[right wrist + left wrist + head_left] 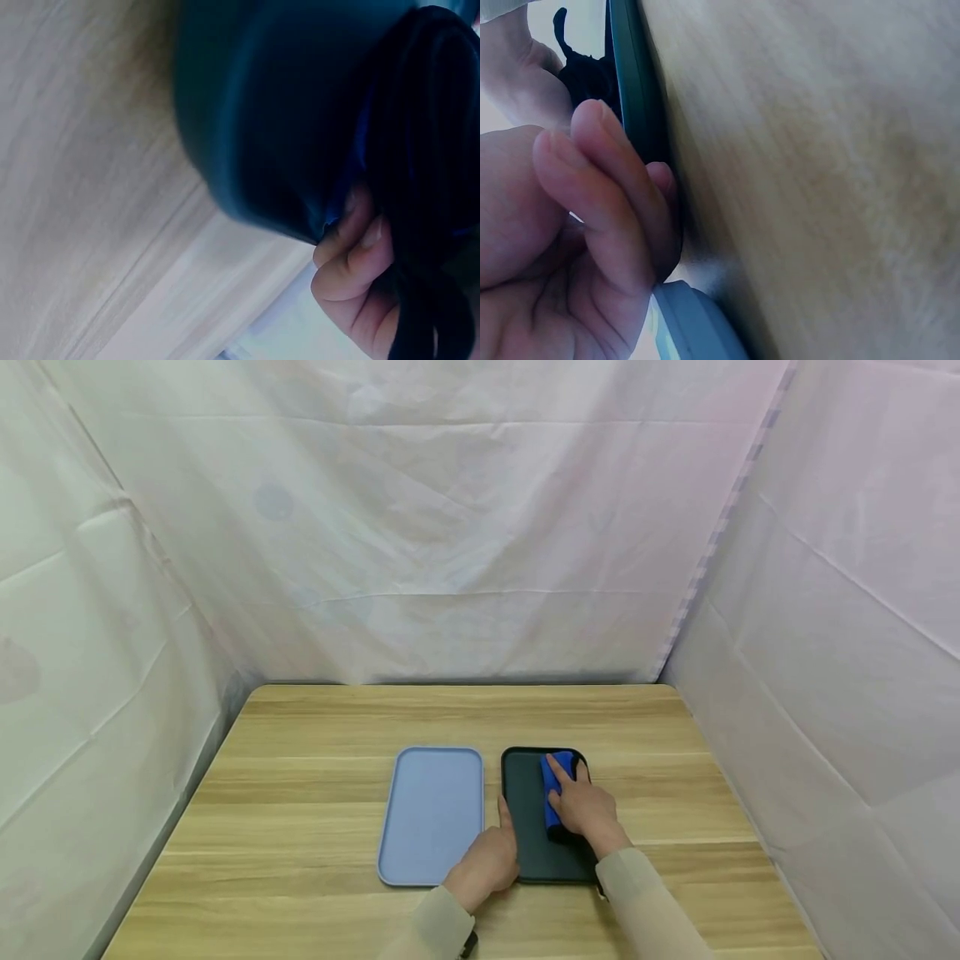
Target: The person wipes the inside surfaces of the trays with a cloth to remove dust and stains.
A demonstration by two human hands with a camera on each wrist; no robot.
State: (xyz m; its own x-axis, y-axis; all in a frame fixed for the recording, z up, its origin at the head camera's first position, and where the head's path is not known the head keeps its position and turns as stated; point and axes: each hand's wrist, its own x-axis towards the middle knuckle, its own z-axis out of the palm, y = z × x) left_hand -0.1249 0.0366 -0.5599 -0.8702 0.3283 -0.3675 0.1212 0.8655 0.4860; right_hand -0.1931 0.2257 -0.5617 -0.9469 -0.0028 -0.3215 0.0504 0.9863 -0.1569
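Note:
A dark green tray (536,856) lies flat on the table with a folded blue cloth (553,818), black along its edges, on its right half. My right hand (588,810) grips this cloth against the tray, index finger stretched across the top. In the right wrist view, curled fingers (352,262) sit beside the cloth's dark folds (427,97). At the tray's left rim is my left hand (489,860), its index finger straight along that edge. Its other fingers (607,202) look loosely bent in the left wrist view, close to the green tray side (639,82).
A light blue tray (433,814) lies just left of the green one, with a narrow gap between them. Both rest on a wood-grain table (300,827). White fabric sheets (450,527) enclose the table at the back and both sides.

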